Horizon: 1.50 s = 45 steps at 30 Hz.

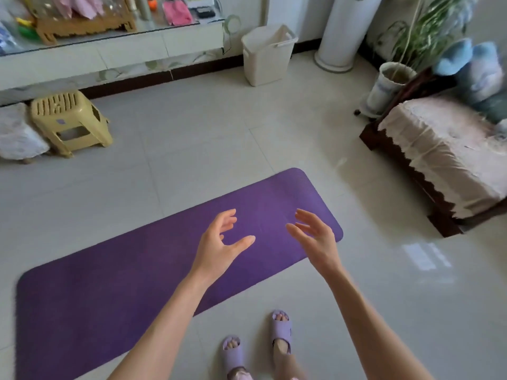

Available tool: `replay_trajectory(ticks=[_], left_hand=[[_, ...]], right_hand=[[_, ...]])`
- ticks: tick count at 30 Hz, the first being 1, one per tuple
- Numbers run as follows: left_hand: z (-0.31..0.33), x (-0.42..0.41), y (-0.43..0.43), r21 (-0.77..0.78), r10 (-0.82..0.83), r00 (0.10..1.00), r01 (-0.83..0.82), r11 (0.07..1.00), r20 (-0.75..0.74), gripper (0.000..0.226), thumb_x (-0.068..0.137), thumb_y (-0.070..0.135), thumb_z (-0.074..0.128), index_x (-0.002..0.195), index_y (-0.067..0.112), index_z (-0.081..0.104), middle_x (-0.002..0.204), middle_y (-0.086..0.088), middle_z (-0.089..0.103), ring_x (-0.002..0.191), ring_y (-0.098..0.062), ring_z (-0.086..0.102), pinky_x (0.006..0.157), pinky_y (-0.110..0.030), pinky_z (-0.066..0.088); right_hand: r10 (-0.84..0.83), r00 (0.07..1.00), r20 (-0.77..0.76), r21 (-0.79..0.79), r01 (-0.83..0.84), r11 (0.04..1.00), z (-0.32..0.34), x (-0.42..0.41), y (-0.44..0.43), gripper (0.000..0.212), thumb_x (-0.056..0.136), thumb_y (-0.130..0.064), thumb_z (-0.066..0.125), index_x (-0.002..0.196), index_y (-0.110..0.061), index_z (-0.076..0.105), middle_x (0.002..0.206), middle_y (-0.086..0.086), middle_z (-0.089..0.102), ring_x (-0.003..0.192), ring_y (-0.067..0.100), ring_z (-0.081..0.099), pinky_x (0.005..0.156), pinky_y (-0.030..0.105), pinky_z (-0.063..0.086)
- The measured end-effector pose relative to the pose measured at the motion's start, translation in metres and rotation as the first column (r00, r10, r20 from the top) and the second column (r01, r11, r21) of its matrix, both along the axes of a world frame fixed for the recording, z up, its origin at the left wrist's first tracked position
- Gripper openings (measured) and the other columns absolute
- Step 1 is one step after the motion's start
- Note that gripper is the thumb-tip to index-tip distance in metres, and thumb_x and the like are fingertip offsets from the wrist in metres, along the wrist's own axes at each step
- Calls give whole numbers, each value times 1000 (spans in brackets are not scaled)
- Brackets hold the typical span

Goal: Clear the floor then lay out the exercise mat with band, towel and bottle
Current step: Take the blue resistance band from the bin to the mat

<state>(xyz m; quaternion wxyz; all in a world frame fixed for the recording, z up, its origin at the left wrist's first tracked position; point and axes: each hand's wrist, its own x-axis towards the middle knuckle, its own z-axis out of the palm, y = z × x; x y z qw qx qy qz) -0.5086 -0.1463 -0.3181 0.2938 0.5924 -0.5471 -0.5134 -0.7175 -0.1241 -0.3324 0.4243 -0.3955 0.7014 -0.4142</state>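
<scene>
The mat (pixel 109 283) lies flat and unrolled on the tile floor (pixel 192 149). It is purple and runs diagonal, from the near-left to the far-right.

Both hands are in the air over the far-right part of the mat, near each other but not touching. The L hand (pixel 219 242) has relaxed fingers, a bit bent, w/ the thumb stretched out, and it holds nothing. The R hand (pixel 315 239) is the same: fingers spread loose, and it grips nothing. The palms face about toward each other.

Just beside the mat's near long edge stand two feet in lilac slippers (pixel 233 352), on the tiles and not on the mat.

Beyond the far long edge, well apart to the left, is a yellow plastic stool (pixel 68 122). Beyond the far-right end, at the wall, stands a white bin (pixel 267 54). To the right of that end is a dark bench (pixel 444 157) w/ a lace cloth on it, and behind the bench a plant pot (pixel 388 86).
</scene>
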Motion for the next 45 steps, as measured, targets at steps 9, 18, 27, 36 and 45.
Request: replay_trajectory(ticks=[9,18,27,36,45], left_hand=[[42,-149,-6,-101,-296,954,290,952,-45,61,74,23,79,126,31,49,118,12,58,112,-1,55,97,-23,42],[64,-395,18,-161,-389,914,370,915,-111,59,75,21,79,126,26,51,119,6,59,112,-5,56,96,-25,45],[86,-562,11,-184,-370,918,342,922,-145,56,72,30,80,117,39,50,116,15,59,112,0,55,96,-25,44],[79,-704,-87,-210,-345,923,309,928,-168,58,75,21,79,126,27,52,116,11,60,111,-4,57,95,-25,44],[78,-823,-237,-181,-209,947,168,969,-244,58,67,31,80,119,33,53,115,10,62,109,-3,58,92,-23,45]], right_hand=[[-256,966,20,-128,257,958,51,-134,44,43,84,-16,70,125,-12,59,119,2,63,104,16,63,79,14,48],[-354,935,-7,-227,343,911,78,-358,83,43,84,-15,70,125,-14,58,117,2,63,101,16,65,82,20,49],[-378,925,24,-264,371,890,95,-530,75,43,82,-18,72,124,-19,59,115,-1,65,104,15,65,82,16,49],[-361,932,34,-303,354,885,97,-670,-27,43,83,-20,71,124,-17,60,116,2,67,100,11,67,81,15,52],[-232,973,-12,-282,219,934,112,-796,-198,37,86,-16,68,122,-15,59,109,0,66,85,-12,64,78,9,50]])
